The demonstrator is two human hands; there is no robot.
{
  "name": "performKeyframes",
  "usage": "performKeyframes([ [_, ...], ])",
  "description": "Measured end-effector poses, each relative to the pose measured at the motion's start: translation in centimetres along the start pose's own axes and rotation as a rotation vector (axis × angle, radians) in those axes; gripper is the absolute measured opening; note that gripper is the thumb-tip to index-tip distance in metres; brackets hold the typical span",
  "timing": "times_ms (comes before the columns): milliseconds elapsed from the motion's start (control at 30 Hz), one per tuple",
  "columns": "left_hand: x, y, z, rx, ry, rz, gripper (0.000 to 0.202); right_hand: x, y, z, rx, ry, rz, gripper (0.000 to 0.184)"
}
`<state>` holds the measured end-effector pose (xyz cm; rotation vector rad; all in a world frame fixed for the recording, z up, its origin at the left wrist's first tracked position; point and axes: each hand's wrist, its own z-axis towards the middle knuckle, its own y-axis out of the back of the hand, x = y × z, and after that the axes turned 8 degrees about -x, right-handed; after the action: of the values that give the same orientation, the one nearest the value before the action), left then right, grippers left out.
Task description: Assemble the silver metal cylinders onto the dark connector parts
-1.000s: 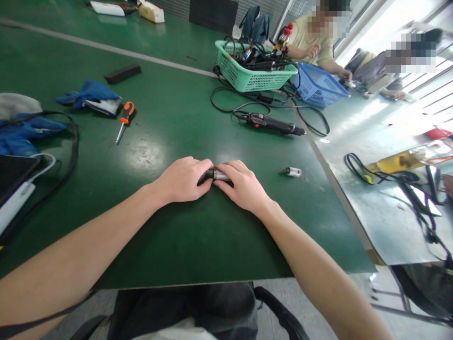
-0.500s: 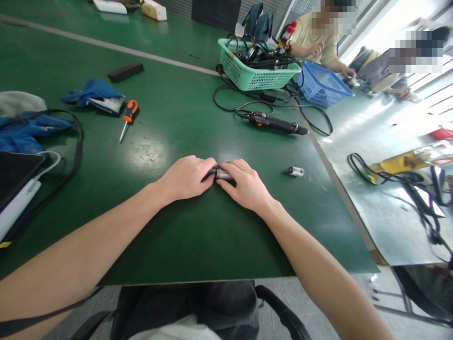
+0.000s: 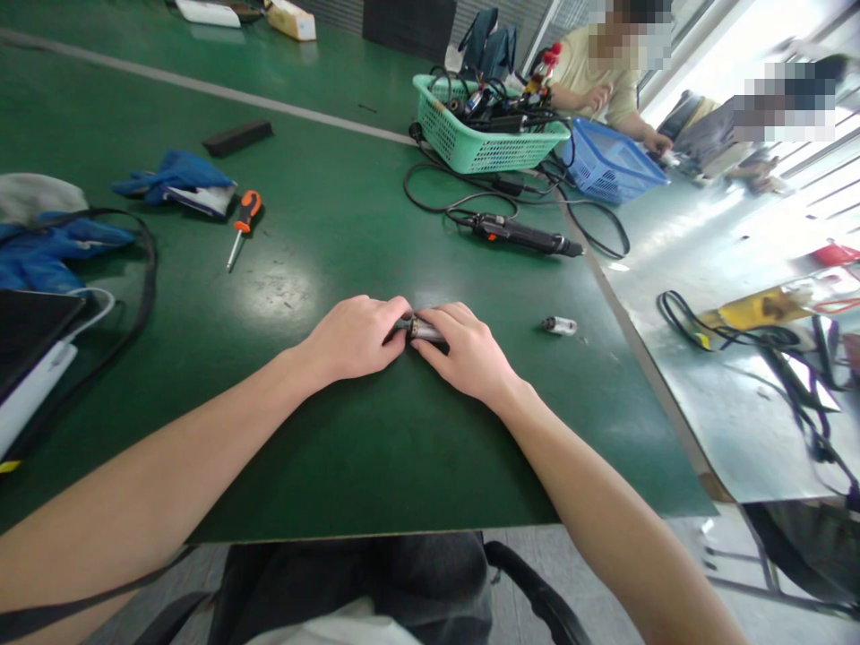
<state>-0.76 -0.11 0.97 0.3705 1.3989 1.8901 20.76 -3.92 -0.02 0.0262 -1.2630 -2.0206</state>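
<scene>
Near the middle of the green table, my right hand (image 3: 467, 349) is closed around a small silver metal cylinder (image 3: 425, 332) with a dark ringed end facing left. My left hand (image 3: 363, 336) is closed beside it, thumb and fingers pinching a dark, narrow piece (image 3: 401, 324) that lines up with the cylinder's left end. Most of that piece is hidden by the fingers, and I cannot tell whether the two are joined. Both hands rest low over the tabletop. To the right lies a similar short silver cylinder (image 3: 560, 325) with a dark tip.
A black electric screwdriver (image 3: 524, 235) with its cable lies ahead on the right. Behind it stand a green basket (image 3: 494, 152) of cables and tools and a blue basket (image 3: 614, 170). At left are an orange-handled screwdriver (image 3: 245, 219), blue gloves (image 3: 181, 175) and a black block (image 3: 237, 137). People sit beyond.
</scene>
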Motion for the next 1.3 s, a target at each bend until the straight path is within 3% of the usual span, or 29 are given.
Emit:
performKeyframes([
  [300, 0.28, -0.19, 0.03, -0.002, -0.080, -0.007, 0.015, -0.02, 0.03, -0.03, 0.010, -0.016, 0.004, 0.029],
  [1300, 0.30, -0.18, -0.02, -0.016, -0.063, 0.006, 0.019, -0.07, -0.01, 0.02, 0.004, -0.019, 0.012, 0.028],
])
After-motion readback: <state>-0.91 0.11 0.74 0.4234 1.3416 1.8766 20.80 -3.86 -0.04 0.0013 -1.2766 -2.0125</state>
